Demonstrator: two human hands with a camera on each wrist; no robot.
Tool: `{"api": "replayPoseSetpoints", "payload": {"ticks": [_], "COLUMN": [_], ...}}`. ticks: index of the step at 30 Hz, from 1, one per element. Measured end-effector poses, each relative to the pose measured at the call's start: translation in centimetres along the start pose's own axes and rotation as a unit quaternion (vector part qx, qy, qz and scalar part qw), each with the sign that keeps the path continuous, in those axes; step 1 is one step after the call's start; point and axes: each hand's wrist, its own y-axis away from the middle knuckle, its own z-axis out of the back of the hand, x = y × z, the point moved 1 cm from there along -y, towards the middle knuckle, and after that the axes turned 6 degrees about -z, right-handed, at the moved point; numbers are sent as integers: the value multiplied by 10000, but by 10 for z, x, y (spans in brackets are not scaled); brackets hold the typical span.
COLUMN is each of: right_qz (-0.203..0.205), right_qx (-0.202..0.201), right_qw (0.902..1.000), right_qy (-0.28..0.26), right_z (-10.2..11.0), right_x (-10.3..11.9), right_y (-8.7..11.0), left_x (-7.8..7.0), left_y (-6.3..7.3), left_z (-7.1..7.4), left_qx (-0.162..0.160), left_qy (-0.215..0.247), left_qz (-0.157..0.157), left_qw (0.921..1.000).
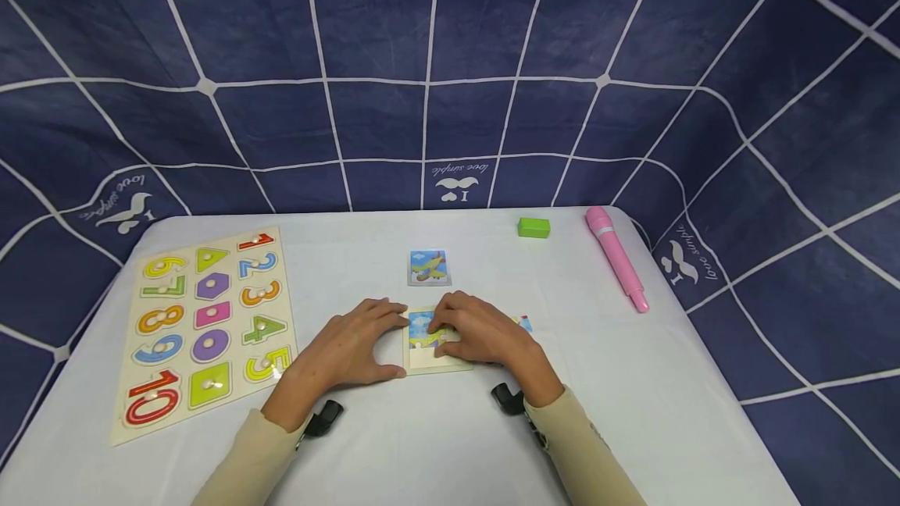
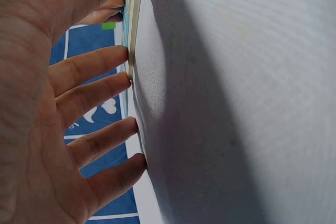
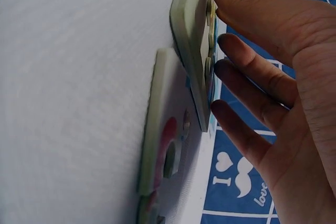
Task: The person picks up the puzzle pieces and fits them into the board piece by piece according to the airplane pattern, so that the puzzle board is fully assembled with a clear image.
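A small wooden jigsaw board point(image 1: 441, 369) with sky-blue and yellow picture pieces point(image 1: 420, 325) lies at the middle of the table. My left hand point(image 1: 355, 342) rests at its left side, thumb near the lower corner and fingertips at the upper edge. The left wrist view shows those fingers point(image 2: 100, 85) spread. Over the board's right part, my right hand point(image 1: 478, 326) pinches a yellowish piece point(image 1: 436, 338) between thumb and fingers, mostly covered by them. Loose pieces point(image 3: 163, 124) lie beside the board, partly hidden behind the right hand from above.
An airplane picture card point(image 1: 429, 267) lies just beyond the board. A number and shape puzzle point(image 1: 211, 334) covers the left side. At the back right are a green block point(image 1: 533, 228) and a pink microphone-shaped stick point(image 1: 619, 256). Dark blue cloth point(image 1: 380, 123) surrounds the table.
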Motion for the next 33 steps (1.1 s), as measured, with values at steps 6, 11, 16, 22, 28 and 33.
{"api": "replayPoseSetpoints", "payload": {"ticks": [6, 11, 16, 22, 28, 33], "right_qz": [-6, 15, 8, -76, -244, -324], "right_qx": [-16, -19, -44, -136, -169, -306], "right_qw": [10000, 10000, 10000, 9996, 9991, 9981], "right_qy": [-18, -21, -74, -225, -314, -419], "right_z": [0, 0, 1, 6, 10, 15], "right_x": [1, 1, -1, -5, -9, -16], "right_y": [1, 2, 4, 7, 13, 22], "left_x": [0, 0, 0, 1, 1, 0], "left_y": [0, 0, 1, 1, 1, 0], "left_z": [0, 0, 0, -1, -1, -1], "left_qx": [36, 23, 8, 26, 38, 19], "left_qy": [35, 41, 2, -19, -35, -33], "left_qz": [59, 47, 8, 19, 83, 61], "left_qw": [10000, 10000, 10000, 10000, 10000, 10000]}}
